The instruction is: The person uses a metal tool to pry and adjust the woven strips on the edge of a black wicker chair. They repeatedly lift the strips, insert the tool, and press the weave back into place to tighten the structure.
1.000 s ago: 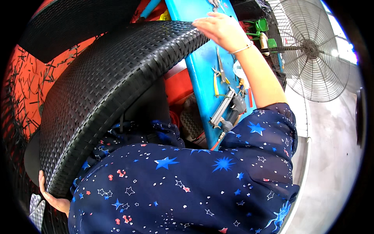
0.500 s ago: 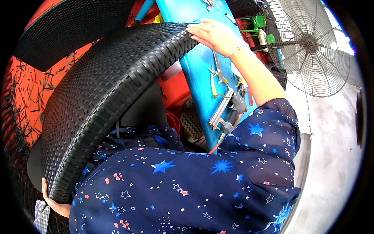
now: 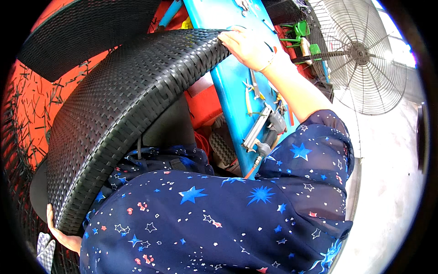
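Note:
A large black woven rattan panel (image 3: 118,100) leans across my lap, its thick braided edge running from the lower left to the upper right. My right hand (image 3: 248,48) is closed over the panel's far right corner, fingers on top. At the opposite, lower left corner my left hand (image 3: 63,235) grips the edge; part of its fingers is hidden behind the weave. Beside my right forearm, on a blue bench (image 3: 228,96), lies a grey and silver air stapler (image 3: 264,130) with a red hose. Scissors (image 3: 255,84) and yellow-handled pliers (image 3: 248,96) rest near it.
Another black woven piece (image 3: 86,36) stands at the far left. Black strip scraps litter the red floor (image 3: 36,105). A large wire-caged fan (image 3: 360,52) is at the right, with green items (image 3: 301,29) beyond the bench. A checkered cloth-like item (image 3: 45,251) lies at lower left.
The panel has shifted very slightly, with both hands keeping their hold on its corners. My right wrist has dipped a little, and the view has moved slightly.

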`<move>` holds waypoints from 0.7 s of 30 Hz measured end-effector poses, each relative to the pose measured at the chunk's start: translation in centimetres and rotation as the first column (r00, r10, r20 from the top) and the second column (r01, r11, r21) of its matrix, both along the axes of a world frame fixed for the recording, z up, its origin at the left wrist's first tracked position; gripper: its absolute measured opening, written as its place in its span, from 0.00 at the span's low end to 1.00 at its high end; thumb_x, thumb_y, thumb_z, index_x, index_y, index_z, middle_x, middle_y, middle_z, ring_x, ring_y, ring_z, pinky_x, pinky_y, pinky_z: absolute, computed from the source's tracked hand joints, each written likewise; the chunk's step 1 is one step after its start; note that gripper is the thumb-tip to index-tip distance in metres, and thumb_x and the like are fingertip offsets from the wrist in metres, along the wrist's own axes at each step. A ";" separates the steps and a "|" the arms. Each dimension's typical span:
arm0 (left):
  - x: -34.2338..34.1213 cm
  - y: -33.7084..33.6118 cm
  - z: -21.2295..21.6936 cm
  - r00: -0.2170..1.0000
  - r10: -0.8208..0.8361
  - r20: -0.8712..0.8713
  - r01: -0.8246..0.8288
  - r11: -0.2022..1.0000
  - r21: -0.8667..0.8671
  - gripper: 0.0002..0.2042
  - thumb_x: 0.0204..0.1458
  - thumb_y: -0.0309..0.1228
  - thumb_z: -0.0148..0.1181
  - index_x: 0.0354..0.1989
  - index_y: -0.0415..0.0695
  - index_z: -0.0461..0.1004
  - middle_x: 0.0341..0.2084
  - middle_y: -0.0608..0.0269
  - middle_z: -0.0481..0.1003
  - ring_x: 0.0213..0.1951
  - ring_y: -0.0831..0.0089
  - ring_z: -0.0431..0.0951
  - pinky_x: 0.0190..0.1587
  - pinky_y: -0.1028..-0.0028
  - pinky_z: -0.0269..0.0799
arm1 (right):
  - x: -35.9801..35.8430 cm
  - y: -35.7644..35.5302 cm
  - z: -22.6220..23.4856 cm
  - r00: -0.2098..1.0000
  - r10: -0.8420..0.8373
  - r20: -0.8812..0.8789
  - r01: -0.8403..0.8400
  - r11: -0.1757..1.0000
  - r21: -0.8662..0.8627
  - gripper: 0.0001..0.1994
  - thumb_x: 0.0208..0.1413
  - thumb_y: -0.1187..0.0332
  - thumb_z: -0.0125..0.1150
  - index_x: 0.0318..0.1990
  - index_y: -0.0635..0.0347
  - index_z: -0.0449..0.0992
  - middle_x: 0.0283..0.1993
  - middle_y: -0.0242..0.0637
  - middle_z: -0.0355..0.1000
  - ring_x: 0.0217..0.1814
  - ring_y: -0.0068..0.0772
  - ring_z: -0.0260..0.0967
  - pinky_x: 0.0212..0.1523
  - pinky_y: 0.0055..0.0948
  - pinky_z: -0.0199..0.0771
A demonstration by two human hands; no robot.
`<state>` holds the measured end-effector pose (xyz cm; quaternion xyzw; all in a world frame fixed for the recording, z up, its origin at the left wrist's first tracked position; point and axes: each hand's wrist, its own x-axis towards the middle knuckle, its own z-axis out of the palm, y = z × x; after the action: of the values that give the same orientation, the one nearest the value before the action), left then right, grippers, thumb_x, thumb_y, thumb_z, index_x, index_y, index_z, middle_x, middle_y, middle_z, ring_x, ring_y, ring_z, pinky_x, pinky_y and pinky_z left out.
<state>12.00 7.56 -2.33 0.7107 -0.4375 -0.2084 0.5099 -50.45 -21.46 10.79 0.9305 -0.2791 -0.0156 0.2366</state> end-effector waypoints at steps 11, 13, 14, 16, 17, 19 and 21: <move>1.0 0.0 -0.2 0.989 -0.102 0.108 0.104 0.994 -0.018 0.31 0.69 0.45 0.28 0.61 0.31 0.68 0.61 0.43 0.72 0.65 0.51 0.69 0.72 0.57 0.54 | 0.9 0.5 0.3 0.962 -0.219 0.164 0.178 0.956 0.232 0.16 0.57 0.74 0.62 0.53 0.59 0.78 0.51 0.42 0.77 0.54 0.46 0.75 0.60 0.39 0.75; 1.1 0.0 -0.3 0.990 -0.092 0.106 0.094 0.995 -0.014 0.30 0.69 0.44 0.28 0.61 0.30 0.68 0.61 0.42 0.72 0.65 0.51 0.69 0.72 0.57 0.54 | 1.9 0.8 0.7 0.948 -0.193 0.252 0.135 0.964 0.231 0.15 0.60 0.72 0.61 0.55 0.58 0.78 0.52 0.45 0.77 0.56 0.49 0.74 0.60 0.40 0.74; 1.2 0.0 -0.3 0.987 -0.109 0.121 0.112 0.993 -0.019 0.30 0.69 0.44 0.28 0.61 0.30 0.68 0.61 0.42 0.72 0.65 0.51 0.69 0.72 0.57 0.54 | 2.5 0.9 0.7 0.926 -0.218 0.307 0.148 0.960 0.236 0.15 0.62 0.71 0.60 0.56 0.58 0.78 0.53 0.46 0.77 0.57 0.50 0.74 0.61 0.41 0.73; 1.3 0.2 -0.4 0.960 -0.126 0.250 0.130 0.992 0.001 0.30 0.69 0.43 0.28 0.61 0.30 0.68 0.61 0.42 0.72 0.65 0.51 0.69 0.72 0.57 0.54 | 4.0 1.5 0.0 0.873 -0.298 0.385 0.135 0.908 0.395 0.20 0.59 0.56 0.66 0.55 0.56 0.78 0.49 0.43 0.76 0.54 0.50 0.73 0.59 0.40 0.72; 1.3 0.2 -0.4 0.981 -0.128 0.146 0.129 0.992 0.002 0.30 0.69 0.44 0.28 0.60 0.30 0.68 0.61 0.42 0.71 0.65 0.51 0.69 0.72 0.57 0.54 | 4.5 1.8 -0.3 0.887 -0.271 0.375 0.138 0.929 0.344 0.22 0.56 0.53 0.68 0.53 0.56 0.78 0.47 0.42 0.76 0.54 0.50 0.73 0.59 0.40 0.73; 1.3 0.2 -0.5 0.987 -0.112 0.115 0.115 0.993 -0.015 0.30 0.68 0.44 0.29 0.60 0.30 0.69 0.61 0.42 0.71 0.65 0.51 0.69 0.72 0.57 0.54 | 5.6 1.8 -1.2 0.890 -0.242 0.387 0.128 0.946 0.297 0.23 0.49 0.48 0.74 0.44 0.56 0.78 0.42 0.40 0.74 0.50 0.48 0.73 0.55 0.40 0.73; 1.3 0.3 -0.6 0.983 -0.133 0.126 0.140 0.989 -0.047 0.30 0.68 0.44 0.30 0.59 0.30 0.69 0.61 0.41 0.71 0.65 0.51 0.69 0.72 0.56 0.53 | 6.4 1.6 -2.1 0.875 -0.229 0.426 0.132 0.960 0.246 0.22 0.48 0.50 0.74 0.39 0.56 0.76 0.40 0.40 0.73 0.47 0.48 0.73 0.52 0.41 0.72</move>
<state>13.34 7.85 -2.93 0.6760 -0.5212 -0.1866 0.4863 -44.00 -19.88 8.71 0.8981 -0.4090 0.1487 0.0638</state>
